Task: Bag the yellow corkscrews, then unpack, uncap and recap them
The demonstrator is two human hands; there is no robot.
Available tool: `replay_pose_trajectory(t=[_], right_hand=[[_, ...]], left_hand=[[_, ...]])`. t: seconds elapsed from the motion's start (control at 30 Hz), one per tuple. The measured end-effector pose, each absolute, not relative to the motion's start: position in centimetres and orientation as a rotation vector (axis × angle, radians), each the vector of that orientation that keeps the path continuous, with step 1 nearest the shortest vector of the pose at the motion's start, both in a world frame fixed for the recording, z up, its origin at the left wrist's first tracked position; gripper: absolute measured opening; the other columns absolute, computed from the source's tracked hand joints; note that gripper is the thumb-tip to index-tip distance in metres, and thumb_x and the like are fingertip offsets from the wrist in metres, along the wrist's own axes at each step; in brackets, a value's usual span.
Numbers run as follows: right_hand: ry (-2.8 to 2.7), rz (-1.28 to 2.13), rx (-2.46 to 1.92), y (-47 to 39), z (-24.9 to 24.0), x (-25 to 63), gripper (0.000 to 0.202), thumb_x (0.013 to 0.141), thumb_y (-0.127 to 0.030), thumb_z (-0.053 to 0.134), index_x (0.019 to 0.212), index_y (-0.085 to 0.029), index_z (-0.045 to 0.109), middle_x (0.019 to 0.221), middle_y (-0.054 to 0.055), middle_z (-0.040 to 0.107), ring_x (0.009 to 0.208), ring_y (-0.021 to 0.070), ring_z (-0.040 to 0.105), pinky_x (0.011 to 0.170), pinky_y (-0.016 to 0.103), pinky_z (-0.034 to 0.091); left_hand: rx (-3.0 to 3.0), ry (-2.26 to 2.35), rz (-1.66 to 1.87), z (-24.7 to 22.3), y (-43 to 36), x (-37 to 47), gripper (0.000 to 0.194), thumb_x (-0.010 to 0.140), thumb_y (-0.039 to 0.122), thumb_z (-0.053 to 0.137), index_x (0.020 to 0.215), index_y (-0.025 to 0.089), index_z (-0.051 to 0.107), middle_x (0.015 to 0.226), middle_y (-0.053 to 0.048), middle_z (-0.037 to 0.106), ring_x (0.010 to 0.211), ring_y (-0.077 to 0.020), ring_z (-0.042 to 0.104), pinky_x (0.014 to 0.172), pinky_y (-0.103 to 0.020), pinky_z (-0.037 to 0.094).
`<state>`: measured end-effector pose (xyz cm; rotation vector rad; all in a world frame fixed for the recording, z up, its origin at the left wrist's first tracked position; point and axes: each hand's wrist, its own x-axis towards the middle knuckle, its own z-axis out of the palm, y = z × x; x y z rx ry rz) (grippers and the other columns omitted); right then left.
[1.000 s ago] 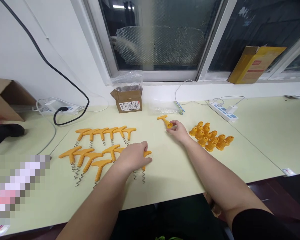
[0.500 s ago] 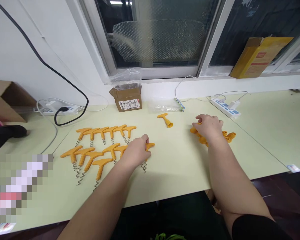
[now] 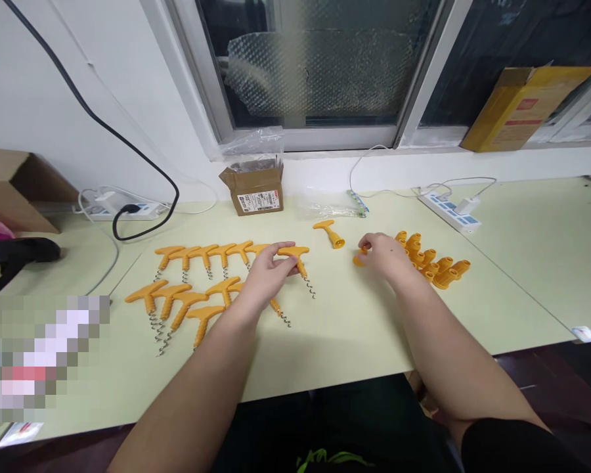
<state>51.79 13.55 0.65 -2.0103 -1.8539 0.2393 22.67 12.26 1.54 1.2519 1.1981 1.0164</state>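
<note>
My left hand pinches a corkscrew by its yellow T-shaped handle, the metal spiral pointing down to the right. Beneath and left of that hand lie several more yellow corkscrews in two rough rows. My right hand has its fingers closed around a yellow plastic sleeve, partly hidden by the fingers. Several matching yellow sleeves stand grouped just right of it. Between the hands, farther back, lies a yellow corkscrew with a sleeve over its spiral.
At the back stands an opened cardboard box beside a clear plastic bag. Power strips with cables sit at the back left and back right. A black-handled object lies at the left.
My left hand has lifted the corkscrew up and away from the others. My right hand has moved left from the sleeve group with one sleeve, uncovering the rest.
</note>
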Motion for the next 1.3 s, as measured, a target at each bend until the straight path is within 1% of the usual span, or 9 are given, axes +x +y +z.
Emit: replay_pose_trajectory(t=[0.13, 0.23, 0.33, 0.43, 0.53, 0.67, 0.97, 1.13, 1.3], right_hand=[[-1.958, 0.477, -1.762, 13.2, -0.3, 50.2, 0.019, 0.073, -0.026, 0.071, 0.092, -0.024, 0.070, 0.094, 0.005, 0.070, 0.079, 0.0206, 0.062, 0.068, 0.031, 0.044], [-2.026, 0.639, -1.638, 12.9, -0.7, 49.6, 0.015, 0.074, -0.024, 0.069, 0.089, -0.025, 0.070, 0.089, 0.003, 0.070, 0.077, 0.0195, 0.062, 0.066, 0.030, 0.044], [-2.063, 0.717, -1.467, 12.9, -0.7, 49.2, 0.018, 0.074, -0.020, 0.065, 0.091, -0.025, 0.069, 0.096, 0.002, 0.068, 0.081, 0.0182, 0.061, 0.071, 0.029, 0.046], [-2.034, 0.777, -1.359, 13.0, -0.4, 48.9, 0.024, 0.073, -0.020, 0.065, 0.097, -0.024, 0.065, 0.096, 0.001, 0.062, 0.078, 0.0155, 0.056, 0.071, 0.028, 0.046], [-1.906, 0.773, -1.377, 13.0, -0.2, 48.9, 0.031, 0.073, -0.027, 0.071, 0.101, -0.024, 0.058, 0.091, -0.001, 0.058, 0.075, 0.0147, 0.054, 0.068, 0.027, 0.045], [-1.810, 0.679, -1.444, 13.2, -0.1, 49.3, 0.032, 0.075, -0.036, 0.076, 0.091, -0.025, 0.052, 0.092, -0.001, 0.062, 0.078, 0.0168, 0.058, 0.066, 0.028, 0.044], [-1.841, 0.504, -1.380, 13.4, 0.0, 49.4, 0.023, 0.081, -0.037, 0.074, 0.093, -0.025, 0.058, 0.100, 0.004, 0.068, 0.079, 0.0192, 0.060, 0.070, 0.033, 0.049], [-1.906, 0.409, -1.224, 13.2, 0.6, 49.3, 0.018, 0.082, -0.030, 0.073, 0.097, -0.025, 0.063, 0.102, 0.004, 0.070, 0.095, 0.0229, 0.063, 0.087, 0.038, 0.051], [-1.878, 0.612, -1.104, 12.7, 0.8, 48.6, 0.021, 0.081, -0.030, 0.072, 0.101, -0.025, 0.067, 0.106, 0.006, 0.070, 0.100, 0.0233, 0.066, 0.093, 0.039, 0.053]], left_hand=[[1.179, 1.130, 1.127, 1.5, 12.4, 23.1, 0.041, 0.088, 0.037, 0.074, 0.125, 0.022, 0.063, 0.105, -0.007, 0.076, 0.092, -0.0183, 0.076, 0.096, -0.038, 0.059], [1.237, 1.124, 1.193, 1.6, 12.2, 23.4, 0.033, 0.086, 0.041, 0.077, 0.106, 0.020, 0.061, 0.122, -0.008, 0.071, 0.082, -0.0135, 0.074, 0.087, -0.034, 0.060], [1.347, 1.171, 1.218, 1.4, 12.2, 23.4, 0.035, 0.085, 0.046, 0.077, 0.092, 0.020, 0.054, 0.098, -0.004, 0.071, 0.066, -0.0104, 0.065, 0.065, -0.027, 0.055], [1.439, 1.266, 1.253, 1.2, 12.5, 23.2, 0.035, 0.085, 0.046, 0.076, 0.086, 0.021, 0.052, 0.069, 0.004, 0.056, 0.060, -0.0104, 0.054, 0.056, -0.023, 0.042], [1.484, 1.336, 1.287, 1.2, 12.7, 23.0, 0.034, 0.084, 0.045, 0.075, 0.083, 0.021, 0.051, 0.068, 0.004, 0.052, 0.062, -0.0108, 0.051, 0.056, -0.023, 0.039], [1.486, 1.356, 1.260, 1.4, 12.8, 22.8, 0.033, 0.085, 0.047, 0.073, 0.085, 0.022, 0.051, 0.070, 0.003, 0.056, 0.060, -0.0111, 0.050, 0.056, -0.024, 0.039], [1.507, 1.345, 1.209, 0.8, 13.0, 22.7, 0.036, 0.086, 0.052, 0.072, 0.085, 0.023, 0.050, 0.062, 0.006, 0.052, 0.052, -0.0104, 0.045, 0.053, -0.024, 0.037], [1.559, 1.296, 1.152, 0.6, 13.1, 22.6, 0.036, 0.088, 0.055, 0.071, 0.091, 0.020, 0.061, 0.075, 0.000, 0.063, 0.065, -0.0128, 0.056, 0.060, -0.025, 0.042], [1.517, 1.135, 1.090, 0.5, 12.8, 23.2, 0.040, 0.089, 0.058, 0.069, 0.097, 0.018, 0.064, 0.088, -0.005, 0.068, 0.080, -0.0158, 0.066, 0.077, -0.030, 0.053]])
